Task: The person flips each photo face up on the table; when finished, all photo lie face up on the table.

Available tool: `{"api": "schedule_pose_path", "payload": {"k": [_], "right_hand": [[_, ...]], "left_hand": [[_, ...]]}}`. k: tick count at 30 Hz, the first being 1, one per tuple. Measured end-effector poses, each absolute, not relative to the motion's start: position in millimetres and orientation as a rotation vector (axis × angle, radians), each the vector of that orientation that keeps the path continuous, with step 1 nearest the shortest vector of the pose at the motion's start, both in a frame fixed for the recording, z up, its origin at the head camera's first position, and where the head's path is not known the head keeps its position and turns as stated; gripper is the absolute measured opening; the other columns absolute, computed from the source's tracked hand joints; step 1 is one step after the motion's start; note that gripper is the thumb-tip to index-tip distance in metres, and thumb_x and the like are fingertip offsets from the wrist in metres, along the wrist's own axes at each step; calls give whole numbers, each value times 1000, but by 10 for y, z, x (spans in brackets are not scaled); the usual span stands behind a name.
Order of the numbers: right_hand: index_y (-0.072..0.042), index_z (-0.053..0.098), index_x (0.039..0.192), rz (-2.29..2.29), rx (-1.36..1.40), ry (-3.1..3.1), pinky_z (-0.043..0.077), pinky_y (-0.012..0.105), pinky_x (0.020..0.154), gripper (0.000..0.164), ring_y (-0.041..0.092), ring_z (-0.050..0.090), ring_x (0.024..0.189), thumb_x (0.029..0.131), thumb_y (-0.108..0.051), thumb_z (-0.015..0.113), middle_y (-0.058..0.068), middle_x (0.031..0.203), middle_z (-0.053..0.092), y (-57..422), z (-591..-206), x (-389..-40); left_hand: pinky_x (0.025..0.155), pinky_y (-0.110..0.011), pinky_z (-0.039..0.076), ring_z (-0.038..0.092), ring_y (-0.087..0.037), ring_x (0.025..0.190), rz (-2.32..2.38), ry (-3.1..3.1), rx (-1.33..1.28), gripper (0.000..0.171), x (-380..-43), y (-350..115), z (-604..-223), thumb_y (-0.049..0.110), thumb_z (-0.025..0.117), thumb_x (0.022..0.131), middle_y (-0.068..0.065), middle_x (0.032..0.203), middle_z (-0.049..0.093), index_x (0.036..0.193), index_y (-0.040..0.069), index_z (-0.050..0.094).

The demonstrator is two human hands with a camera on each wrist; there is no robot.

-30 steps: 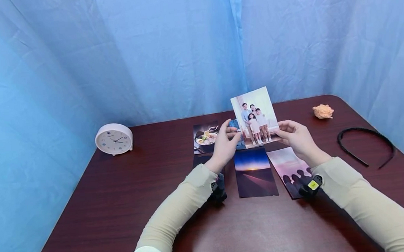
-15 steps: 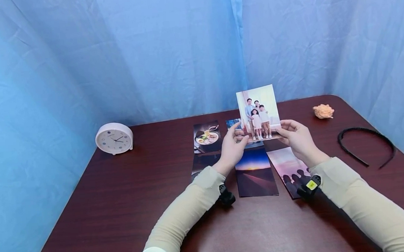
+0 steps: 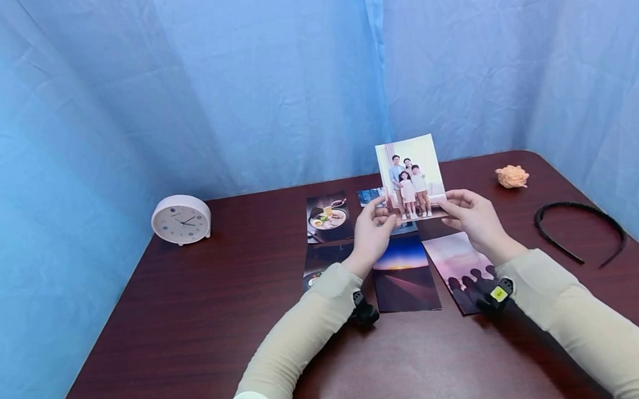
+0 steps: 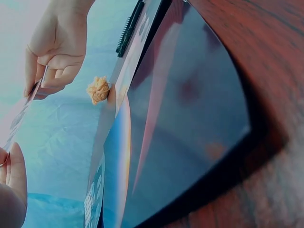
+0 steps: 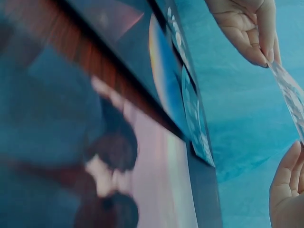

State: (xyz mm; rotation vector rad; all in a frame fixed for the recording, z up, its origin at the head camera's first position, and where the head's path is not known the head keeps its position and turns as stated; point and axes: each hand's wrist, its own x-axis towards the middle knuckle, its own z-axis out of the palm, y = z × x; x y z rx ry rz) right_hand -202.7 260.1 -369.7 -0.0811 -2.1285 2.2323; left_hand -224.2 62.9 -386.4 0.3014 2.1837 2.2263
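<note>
A family portrait photo (image 3: pixel 411 173) is held up, tilted, above the back of the table. My left hand (image 3: pixel 372 236) pinches its lower left edge, and the right wrist view shows that thumb and finger on the photo's end. At the lower right corner, my right hand (image 3: pixel 475 221) grips it between thumb and fingers. Below lie a sunset road photo (image 3: pixel 405 282) and a pink-sky photo with silhouettes (image 3: pixel 455 255). A ramen photo (image 3: pixel 328 218) is left of the held one. A bluish photo (image 3: pixel 370 197) behind it and a dark photo (image 3: pixel 323 261) by my left wrist are partly covered.
A white round clock (image 3: pixel 181 220) stands at the back left of the dark wood table (image 3: pixel 196 326). Toward the right are a peach-coloured crumpled or flower-like piece (image 3: pixel 512 177) and a black headband (image 3: pixel 580 205). Blue curtains (image 3: pixel 265 94) hang around the table.
The family photo has shifted slightly right and become more upright. My left hand has moved right with it and now pinches its edge, uncovering more of the ramen and dark photos.
</note>
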Motion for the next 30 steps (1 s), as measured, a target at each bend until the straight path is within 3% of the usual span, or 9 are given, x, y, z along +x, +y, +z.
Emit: {"api": "schedule_pose_path", "payload": {"k": [10,17,30], "right_hand": [[-9,50,113,1953,-2,-2431,55,19,69,22,-1,61,72,94,-17,59,-14,83,60,2803,-3704,-2093],[9,40,129,1821,-39,-2563,55,19,68,46,-1,62,72,96,-19,55,-21,77,58,2982,-3732,-2190],[13,35,134,1805,-141,-2686,54,18,72,49,-6,58,72,98,-18,49,-23,76,56,3198,-3792,-2351]], "left_hand": [[78,-27,56,65,-18,83,2209,2114,186,44,-2326,759,-3865,-4,58,90,-9,90,59,133,3,52],[87,-36,53,65,-31,99,2118,2010,120,48,-2406,875,-3834,-8,55,90,-14,101,60,136,4,49],[85,-37,54,67,-31,96,2056,2055,35,48,-2515,1117,-3933,-9,59,86,-12,95,61,133,3,53]]}}
